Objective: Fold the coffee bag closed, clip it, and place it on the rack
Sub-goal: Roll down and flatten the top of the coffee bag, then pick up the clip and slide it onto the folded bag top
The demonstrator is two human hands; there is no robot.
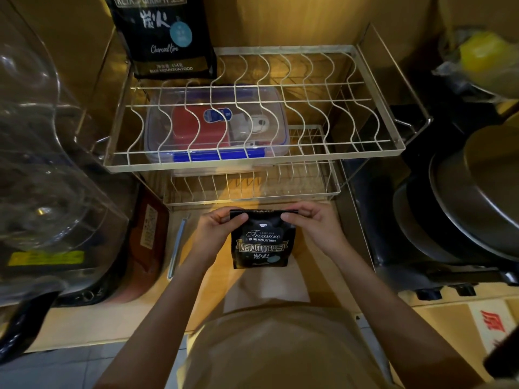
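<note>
Head view, left to right. At the far left, a large clear vessel (42, 153) is cut off by the frame edge and blurred; its contents cannot be made out. A slim pale blue clip (177, 245) lies on the wooden counter (331, 282) just left of the hands. The left hand (216, 231) pinches the upper left corner of the coffee bag (262, 242), thumb on the front face and fingers curled behind, largely hidden. The bag is small, black and glossy, printed "Treasure Blue Mountain" above gold-framed Chinese characters; its top edge is turned over into a flat fold, and it stands upright in front of the rack, its lower part over a pale paper sheet (269, 287). The right hand (311, 223) pinches the upper right corner likewise, fingertips concealed behind the fold. The wire rack (373, 88) has two tiers; a second, larger black bag (165, 37), cut off at the top, stands at its rear left. A clear lidded box (216, 127) is partly obscured beneath the wires. Dark pans (463, 203) at right are cropped.
</note>
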